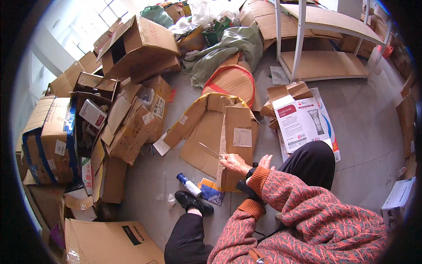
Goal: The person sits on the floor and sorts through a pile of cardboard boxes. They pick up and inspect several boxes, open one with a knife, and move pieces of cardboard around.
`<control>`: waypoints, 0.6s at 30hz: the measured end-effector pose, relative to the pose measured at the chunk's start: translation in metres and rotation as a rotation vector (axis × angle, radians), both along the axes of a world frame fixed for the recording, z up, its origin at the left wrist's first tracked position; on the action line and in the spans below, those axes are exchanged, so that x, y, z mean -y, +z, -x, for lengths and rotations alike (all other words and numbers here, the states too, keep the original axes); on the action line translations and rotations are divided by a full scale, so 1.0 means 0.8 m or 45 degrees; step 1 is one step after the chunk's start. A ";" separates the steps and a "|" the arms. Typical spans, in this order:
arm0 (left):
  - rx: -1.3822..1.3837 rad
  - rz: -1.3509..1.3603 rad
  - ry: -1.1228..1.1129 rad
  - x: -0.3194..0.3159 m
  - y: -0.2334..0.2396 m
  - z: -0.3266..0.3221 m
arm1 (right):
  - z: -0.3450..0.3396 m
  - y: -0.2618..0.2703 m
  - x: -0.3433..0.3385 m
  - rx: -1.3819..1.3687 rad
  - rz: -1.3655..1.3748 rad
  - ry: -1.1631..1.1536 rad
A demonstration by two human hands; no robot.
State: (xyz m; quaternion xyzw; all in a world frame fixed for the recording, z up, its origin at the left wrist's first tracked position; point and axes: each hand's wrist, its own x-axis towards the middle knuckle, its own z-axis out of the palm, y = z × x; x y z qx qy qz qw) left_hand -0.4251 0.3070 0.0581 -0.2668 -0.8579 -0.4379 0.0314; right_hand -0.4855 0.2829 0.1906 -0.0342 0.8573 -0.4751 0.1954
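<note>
My right hand [234, 163] grips a slim metal tool [210, 149], apparently a narrow blade, whose tip points up and left. Its handle is hidden in my fist. Below it lies an opened cardboard box [235, 118], with a white label on its upright flap and yellow tape along its rim. My left hand [264, 162] is crossed under my right wrist, partly covered by it. Its visible fingers stand apart and show nothing in them. Beside my left shoe [194, 203] lie a blue-and-white bottle [189, 185] and a blue-and-orange packet [210, 191].
A flattened printed vase carton [301, 118] lies by my right knee. Cardboard boxes [49, 138] pile up on the left. A Philips carton [108, 239] rests at lower left. Farther off are a green plastic sack [230, 49] and a white-framed shelf [324, 64].
</note>
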 end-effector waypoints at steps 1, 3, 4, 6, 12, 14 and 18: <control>0.219 0.147 0.029 0.009 -0.015 0.007 | -0.001 0.008 -0.002 -0.109 0.010 0.006; 0.312 0.612 0.075 0.031 -0.035 0.040 | -0.003 0.026 -0.008 -0.229 -0.057 0.019; 0.235 0.750 0.071 0.044 -0.037 0.053 | 0.000 0.035 -0.013 -0.220 -0.084 0.077; 0.589 -0.062 0.333 0.059 -0.027 0.075 | -0.004 0.046 -0.030 -0.414 0.022 -0.116; 0.152 0.942 0.360 0.112 0.054 0.074 | -0.015 0.028 -0.096 -0.578 0.232 -0.937; 0.114 1.037 0.213 0.113 0.068 0.075 | -0.029 0.011 -0.104 -0.303 0.345 -1.028; 0.622 1.044 0.247 0.093 0.067 0.075 | -0.048 -0.019 -0.104 0.181 0.518 -1.089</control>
